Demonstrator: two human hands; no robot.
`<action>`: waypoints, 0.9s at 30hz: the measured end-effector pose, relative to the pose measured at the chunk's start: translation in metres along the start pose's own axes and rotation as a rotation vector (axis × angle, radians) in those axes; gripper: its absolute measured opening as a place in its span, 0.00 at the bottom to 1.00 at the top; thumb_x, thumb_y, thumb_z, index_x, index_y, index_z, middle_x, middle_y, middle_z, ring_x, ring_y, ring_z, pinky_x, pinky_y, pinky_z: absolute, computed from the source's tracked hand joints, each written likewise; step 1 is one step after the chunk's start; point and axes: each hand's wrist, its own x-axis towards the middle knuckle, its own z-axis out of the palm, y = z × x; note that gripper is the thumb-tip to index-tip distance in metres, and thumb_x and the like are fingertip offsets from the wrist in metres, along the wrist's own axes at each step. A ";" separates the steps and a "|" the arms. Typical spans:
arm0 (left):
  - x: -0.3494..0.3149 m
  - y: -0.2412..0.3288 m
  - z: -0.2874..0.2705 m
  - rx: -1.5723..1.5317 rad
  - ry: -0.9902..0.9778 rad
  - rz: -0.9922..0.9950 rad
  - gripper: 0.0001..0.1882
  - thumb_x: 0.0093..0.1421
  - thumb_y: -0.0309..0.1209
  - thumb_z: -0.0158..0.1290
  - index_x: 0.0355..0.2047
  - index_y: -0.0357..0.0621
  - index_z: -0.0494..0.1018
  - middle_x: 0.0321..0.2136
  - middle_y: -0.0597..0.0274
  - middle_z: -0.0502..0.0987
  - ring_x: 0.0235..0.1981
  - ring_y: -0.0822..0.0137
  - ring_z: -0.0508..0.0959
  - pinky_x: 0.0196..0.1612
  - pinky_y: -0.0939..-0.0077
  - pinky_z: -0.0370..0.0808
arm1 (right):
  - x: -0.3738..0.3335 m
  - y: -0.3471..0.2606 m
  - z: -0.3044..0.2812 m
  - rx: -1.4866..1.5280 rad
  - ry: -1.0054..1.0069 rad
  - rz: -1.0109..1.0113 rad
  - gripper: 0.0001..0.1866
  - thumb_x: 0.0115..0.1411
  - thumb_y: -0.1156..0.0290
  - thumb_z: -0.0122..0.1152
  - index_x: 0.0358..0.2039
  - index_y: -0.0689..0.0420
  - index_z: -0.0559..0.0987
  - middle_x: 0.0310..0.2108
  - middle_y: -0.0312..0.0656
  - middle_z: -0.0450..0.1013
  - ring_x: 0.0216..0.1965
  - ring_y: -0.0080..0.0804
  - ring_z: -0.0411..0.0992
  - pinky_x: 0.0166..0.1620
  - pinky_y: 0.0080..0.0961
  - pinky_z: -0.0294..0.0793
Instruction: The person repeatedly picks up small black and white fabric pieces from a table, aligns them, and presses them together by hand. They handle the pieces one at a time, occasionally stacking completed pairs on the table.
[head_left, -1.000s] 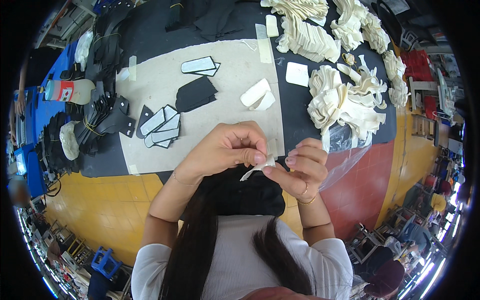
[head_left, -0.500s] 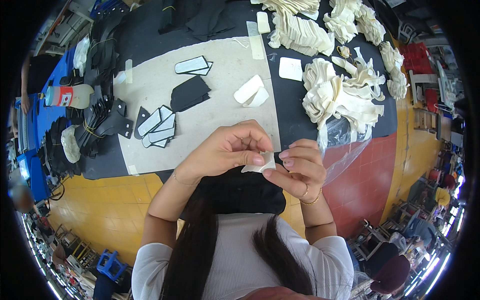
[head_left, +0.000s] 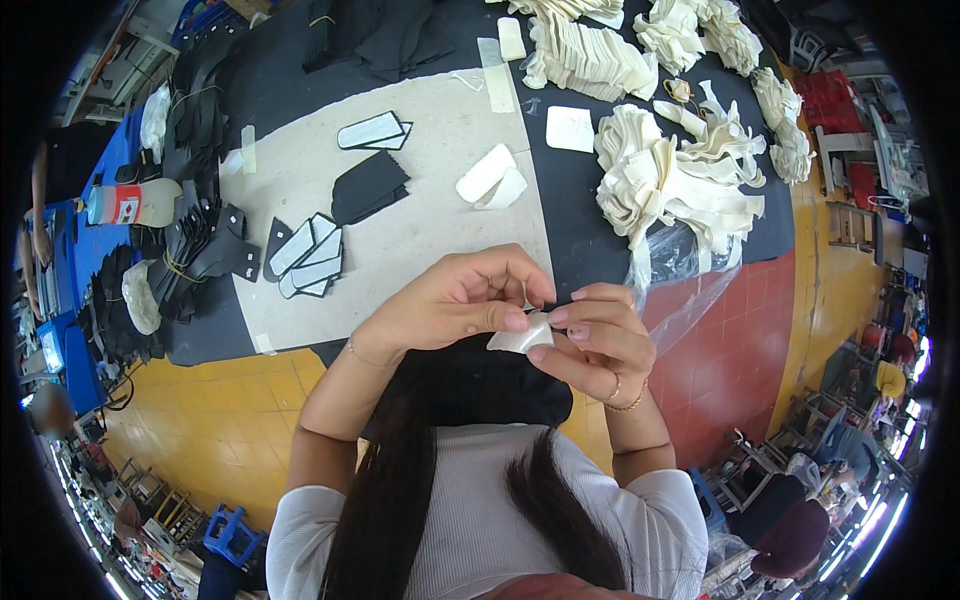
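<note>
A small white piece, like thin fabric or backing paper, is bent between my hands above the near edge of the table. My left hand pinches its upper side between thumb and fingers. From the right, my right hand grips the other end, thumb below and fingertips above. Beyond them, on a pale board, lie cream rounded strips and a stack of black fabric pieces. Black pieces with white patches are fanned out at the left, with a smaller pair farther back.
Bundled cream fabric pieces spread over the right side of the dark tabletop, with a clear plastic bag hanging near its edge. Tied black pieces and a capped bottle sit at the left. A blue stool stands behind left.
The white piece now looks more curled between my fingers. My hands stay close together in nearly the same place, and the whole view has shifted slightly.
</note>
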 end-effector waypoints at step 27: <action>-0.005 -0.011 0.005 0.007 0.102 0.007 0.09 0.59 0.23 0.64 0.38 0.40 0.74 0.34 0.67 0.75 0.34 0.78 0.75 0.39 0.83 0.72 | -0.004 -0.002 -0.002 -0.031 -0.041 0.071 0.17 0.43 0.82 0.76 0.34 0.49 0.85 0.46 0.35 0.68 0.41 0.36 0.78 0.44 0.38 0.79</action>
